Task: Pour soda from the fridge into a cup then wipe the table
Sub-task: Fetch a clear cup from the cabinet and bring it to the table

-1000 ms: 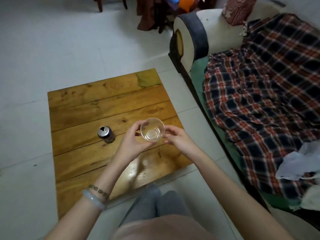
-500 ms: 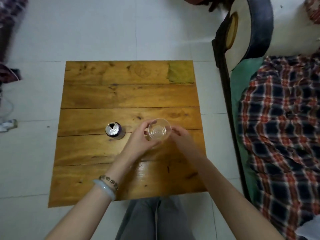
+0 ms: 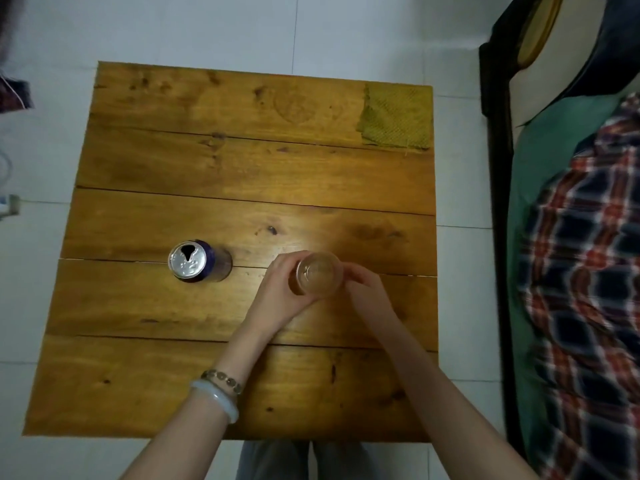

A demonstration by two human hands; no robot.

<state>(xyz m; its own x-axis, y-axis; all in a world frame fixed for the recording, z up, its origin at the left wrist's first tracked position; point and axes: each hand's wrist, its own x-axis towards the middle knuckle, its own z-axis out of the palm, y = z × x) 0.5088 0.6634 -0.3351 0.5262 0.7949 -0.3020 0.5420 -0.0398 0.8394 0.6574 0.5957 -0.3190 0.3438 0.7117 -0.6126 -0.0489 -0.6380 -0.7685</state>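
The table (image 3: 242, 168) is knotty planked wood, varnished to a soft gloss (brightest near the middle). The can (image 3: 188, 260) has a shiny metal top. The cup (image 3: 320, 273) is clear and glossy. The cloth (image 3: 396, 117) is a coarse, matt weave, the floor (image 3: 207, 29) smooth tile, and the blanket (image 3: 588, 254) soft checked fabric.

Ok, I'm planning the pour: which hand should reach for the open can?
Left, probably. The can stands upright left of the cup, nearest the left hand, with only bare table between. The right hand, on the cup's right side, would have to cross over the cup; it could steady it instead.
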